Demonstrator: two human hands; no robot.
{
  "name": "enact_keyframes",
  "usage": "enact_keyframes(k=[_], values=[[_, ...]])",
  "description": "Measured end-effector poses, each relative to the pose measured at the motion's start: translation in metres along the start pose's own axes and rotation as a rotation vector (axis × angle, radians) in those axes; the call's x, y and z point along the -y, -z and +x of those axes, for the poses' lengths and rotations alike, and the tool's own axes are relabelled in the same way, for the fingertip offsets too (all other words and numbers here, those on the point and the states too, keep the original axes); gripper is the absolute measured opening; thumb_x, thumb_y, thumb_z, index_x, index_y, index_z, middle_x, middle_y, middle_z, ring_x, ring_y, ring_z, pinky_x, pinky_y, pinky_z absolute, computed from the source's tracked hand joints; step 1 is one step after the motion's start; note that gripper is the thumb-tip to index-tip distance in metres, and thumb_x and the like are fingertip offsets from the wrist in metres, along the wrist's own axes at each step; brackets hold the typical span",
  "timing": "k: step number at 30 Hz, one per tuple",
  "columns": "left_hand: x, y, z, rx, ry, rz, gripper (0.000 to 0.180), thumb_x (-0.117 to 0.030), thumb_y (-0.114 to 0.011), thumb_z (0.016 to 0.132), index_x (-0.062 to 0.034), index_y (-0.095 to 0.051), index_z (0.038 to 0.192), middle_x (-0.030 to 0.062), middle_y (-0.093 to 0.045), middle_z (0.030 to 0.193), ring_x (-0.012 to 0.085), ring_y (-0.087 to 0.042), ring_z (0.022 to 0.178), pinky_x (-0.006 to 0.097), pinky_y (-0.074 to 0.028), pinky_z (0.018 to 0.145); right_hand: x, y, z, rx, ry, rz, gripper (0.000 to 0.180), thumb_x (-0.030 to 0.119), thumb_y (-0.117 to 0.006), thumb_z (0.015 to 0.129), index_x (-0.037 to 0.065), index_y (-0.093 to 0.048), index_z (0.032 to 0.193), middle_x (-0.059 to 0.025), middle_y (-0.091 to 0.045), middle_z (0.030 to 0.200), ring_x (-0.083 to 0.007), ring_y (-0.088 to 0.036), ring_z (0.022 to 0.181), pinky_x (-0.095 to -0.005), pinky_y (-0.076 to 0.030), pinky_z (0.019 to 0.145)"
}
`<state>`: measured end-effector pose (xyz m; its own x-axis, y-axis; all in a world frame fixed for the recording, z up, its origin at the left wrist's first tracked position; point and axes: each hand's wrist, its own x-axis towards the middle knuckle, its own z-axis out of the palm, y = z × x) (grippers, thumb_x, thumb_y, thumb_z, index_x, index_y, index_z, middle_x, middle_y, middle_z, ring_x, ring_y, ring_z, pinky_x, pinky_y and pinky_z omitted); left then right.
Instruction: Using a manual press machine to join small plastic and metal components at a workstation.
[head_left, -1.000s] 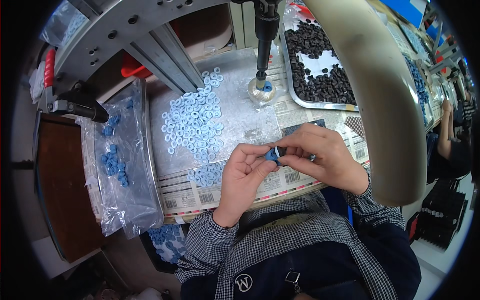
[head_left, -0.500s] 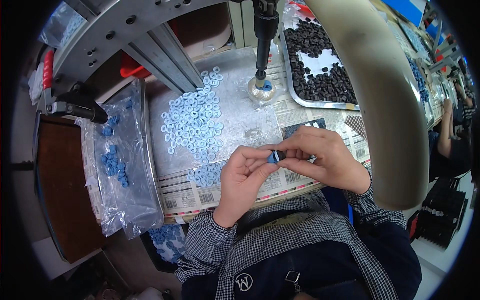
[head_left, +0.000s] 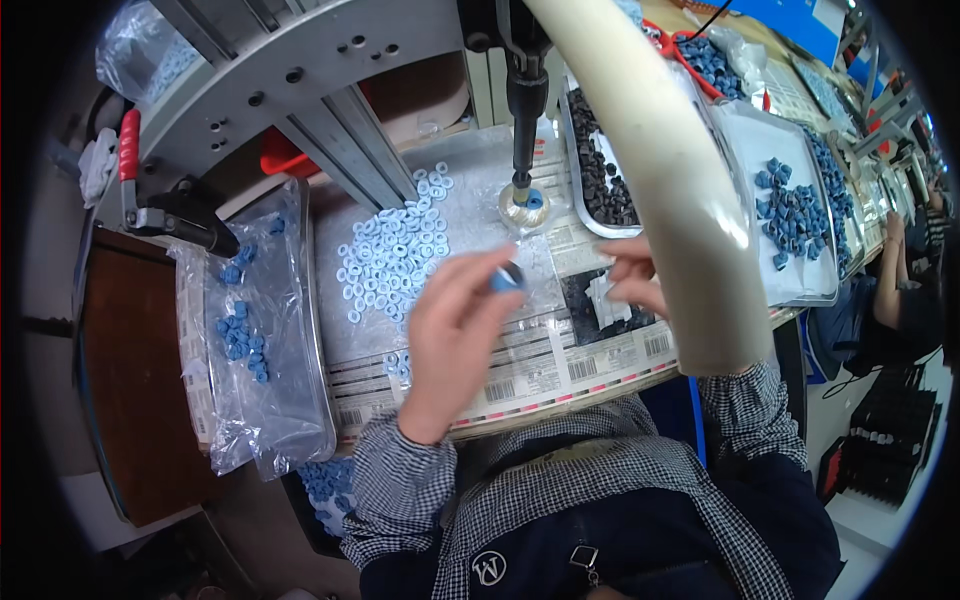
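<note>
A small blue-and-black part with a pale band is pinched between the thumb and fingers of my left hand, which is blurred by motion. Ahead of it, a press rod stands over a round metal base with a blue piece on it. My right hand is partly hidden behind a thick beige tube. Its visible fingers are apart, reaching over a dark square pad that carries white strips. Many pale blue rings lie loose on the metal plate left of centre.
The beige tube arches across the right side. Behind it are a tray of black pieces and a white tray of blue pieces. At left, blue pieces lie on a plastic-lined tray. A red-handled clamp juts out nearby.
My hands have parted. The left carries the blue-and-black part up and left toward the press; the right has let go and moved over the dark pad. The view has shifted slightly.
</note>
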<state>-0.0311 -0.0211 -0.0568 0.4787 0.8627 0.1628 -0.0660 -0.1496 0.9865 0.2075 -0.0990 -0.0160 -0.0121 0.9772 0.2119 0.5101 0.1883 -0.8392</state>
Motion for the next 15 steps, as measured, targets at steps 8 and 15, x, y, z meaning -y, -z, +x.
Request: enact_keyframes(k=[8,15], values=[[-0.095,-0.029,0.065,0.042,-1.017,0.72,0.031,-0.008,-0.075,0.076,-0.007,-0.072,0.107,0.0094,-0.071,0.1,0.0271,-0.071,0.096,0.032,-0.058,0.08,-0.029,0.033,0.043,-0.18,-0.021,0.013,0.024,0.011,-0.072,0.089,-0.001,-0.071,0.109,-0.0085,-0.073,0.094,-0.0132,-0.068,0.085,-0.0269,-0.054,0.075],[-0.197,-0.032,0.125,0.145,-1.405,0.507,0.03,0.0,-0.068,0.09,0.0013,-0.067,0.12,0.0108,-0.072,0.11,0.0183,-0.069,0.1,0.031,-0.057,0.089,-0.062,-0.013,0.087,0.038,0.201,-0.403,0.027,0.019,-0.073,0.084,0.002,-0.069,0.105,-0.0169,-0.068,0.096,-0.0362,-0.066,0.092,-0.0426,-0.053,0.083]])
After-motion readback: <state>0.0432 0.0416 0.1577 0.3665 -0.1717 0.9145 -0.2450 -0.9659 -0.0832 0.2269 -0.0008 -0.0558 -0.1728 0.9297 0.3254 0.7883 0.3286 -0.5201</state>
